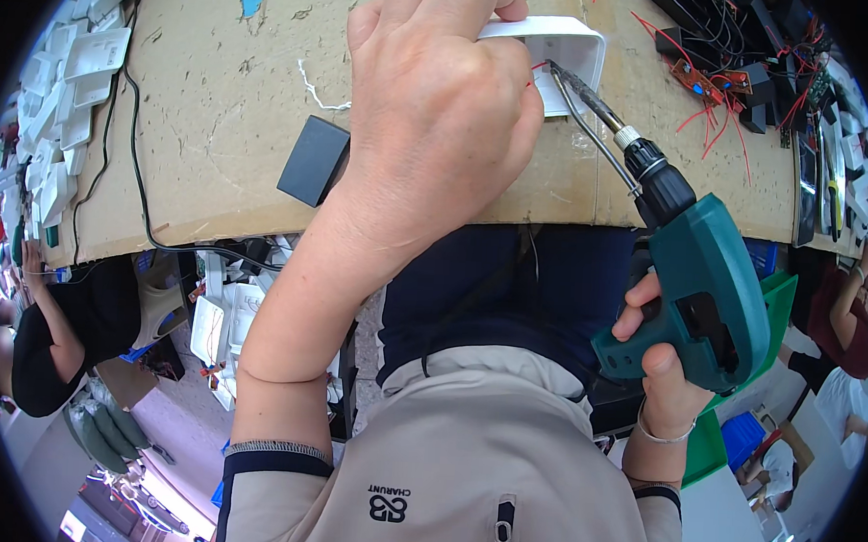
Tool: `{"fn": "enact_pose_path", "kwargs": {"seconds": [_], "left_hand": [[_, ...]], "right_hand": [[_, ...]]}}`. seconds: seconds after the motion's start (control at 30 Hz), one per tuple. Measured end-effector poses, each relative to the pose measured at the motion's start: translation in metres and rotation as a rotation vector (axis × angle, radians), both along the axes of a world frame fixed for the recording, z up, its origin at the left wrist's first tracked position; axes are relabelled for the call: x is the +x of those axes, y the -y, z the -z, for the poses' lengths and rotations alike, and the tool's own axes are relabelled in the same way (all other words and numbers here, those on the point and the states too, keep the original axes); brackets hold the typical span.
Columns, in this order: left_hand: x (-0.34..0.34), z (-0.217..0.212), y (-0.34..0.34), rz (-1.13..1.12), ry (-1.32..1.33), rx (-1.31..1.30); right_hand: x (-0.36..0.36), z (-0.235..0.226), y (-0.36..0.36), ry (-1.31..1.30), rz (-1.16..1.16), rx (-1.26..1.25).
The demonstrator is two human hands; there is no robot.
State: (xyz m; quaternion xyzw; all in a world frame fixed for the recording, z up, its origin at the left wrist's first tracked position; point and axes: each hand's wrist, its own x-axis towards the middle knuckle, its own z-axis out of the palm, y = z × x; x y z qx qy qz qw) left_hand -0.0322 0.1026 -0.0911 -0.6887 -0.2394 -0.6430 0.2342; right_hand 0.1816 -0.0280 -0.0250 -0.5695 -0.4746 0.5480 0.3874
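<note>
White plastic housing (585,51) could melt if soldering gun (713,286), likely hot, drifts into wall; slip of right hand (670,389), wrapped round gun's handle, could burn left hand (443,100) close by. Red wire (539,67) near tip might shift if jogged. Housing over table (218,93), right of left hand, partly hidden by it; left fingers seem closed on rim, exact grip hidden.

Dark box (312,162), white string (312,89) on tan tabletop (214,166)

The beige shirt (444,448) has navy bands (277,460) around its sleeves (265,503).
</note>
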Motion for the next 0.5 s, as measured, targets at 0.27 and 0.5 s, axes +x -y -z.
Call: {"fn": "enact_pose_path", "kwargs": {"seconds": [0.27, 0.5], "left_hand": [[0.000, 0.001, -0.001, 0.009, 0.005, 0.018], [0.001, -0.001, -0.001, -0.027, -0.005, 0.013]], "right_hand": [[0.003, -0.003, 0.003, 0.066, -0.026, -0.008], [-0.005, -0.006, 0.001, 0.064, -0.005, 0.017]]}}
